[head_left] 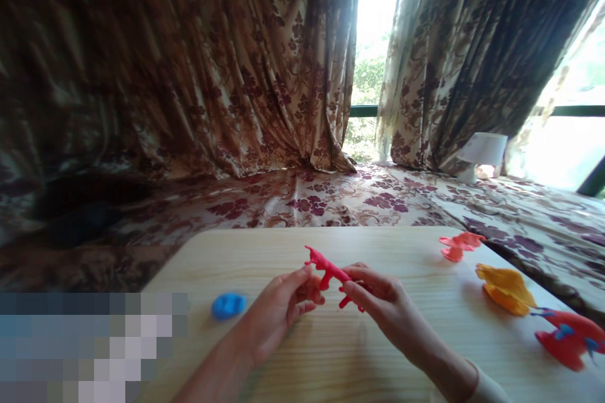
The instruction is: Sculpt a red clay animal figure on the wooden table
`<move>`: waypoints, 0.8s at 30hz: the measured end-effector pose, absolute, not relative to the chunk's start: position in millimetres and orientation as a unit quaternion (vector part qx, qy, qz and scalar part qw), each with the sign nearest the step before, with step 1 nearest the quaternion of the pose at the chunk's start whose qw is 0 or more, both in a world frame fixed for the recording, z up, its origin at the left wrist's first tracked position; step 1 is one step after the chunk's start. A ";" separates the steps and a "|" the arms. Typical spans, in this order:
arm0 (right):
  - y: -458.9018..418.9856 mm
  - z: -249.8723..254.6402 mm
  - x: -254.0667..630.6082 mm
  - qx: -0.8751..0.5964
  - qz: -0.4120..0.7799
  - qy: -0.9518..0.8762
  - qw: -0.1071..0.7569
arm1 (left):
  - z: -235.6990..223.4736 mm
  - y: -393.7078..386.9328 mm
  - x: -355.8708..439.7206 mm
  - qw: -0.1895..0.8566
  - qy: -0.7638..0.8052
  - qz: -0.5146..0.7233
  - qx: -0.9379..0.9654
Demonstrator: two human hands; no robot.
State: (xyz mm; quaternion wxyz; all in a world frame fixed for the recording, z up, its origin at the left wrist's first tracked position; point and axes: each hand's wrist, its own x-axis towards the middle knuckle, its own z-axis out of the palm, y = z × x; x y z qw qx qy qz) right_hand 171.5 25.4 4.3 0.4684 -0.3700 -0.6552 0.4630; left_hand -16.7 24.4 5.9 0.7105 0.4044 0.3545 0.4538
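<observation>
Above the table, a red four-legged figure (328, 266), which looks like modelling clay, is held between my two hands. My right hand (380, 293) pinches its rear end between thumb and fingers. At the front, the curled fingers and thumb of my left hand (283, 299) close about a front leg, below the raised head. The fingertip contact there is partly hidden. To the left of my left hand lies a flat round blue piece (229, 306) on the pale wooden table (265, 245).
Along the table's right side stand a coral-pink clay shape (460, 244), a yellow-orange one (505, 289) and a red one with blue parts (570, 337). Behind the table are flowered fabric (307, 201), a white lamp (483, 148) and patterned curtains (283, 63). A pixelated patch covers the lower left.
</observation>
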 end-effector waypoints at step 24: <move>26.5 -3.9 170.5 -0.366 0.487 -0.629 0.483 | 11.3 20.1 -8.4 0.446 0.453 0.434 0.638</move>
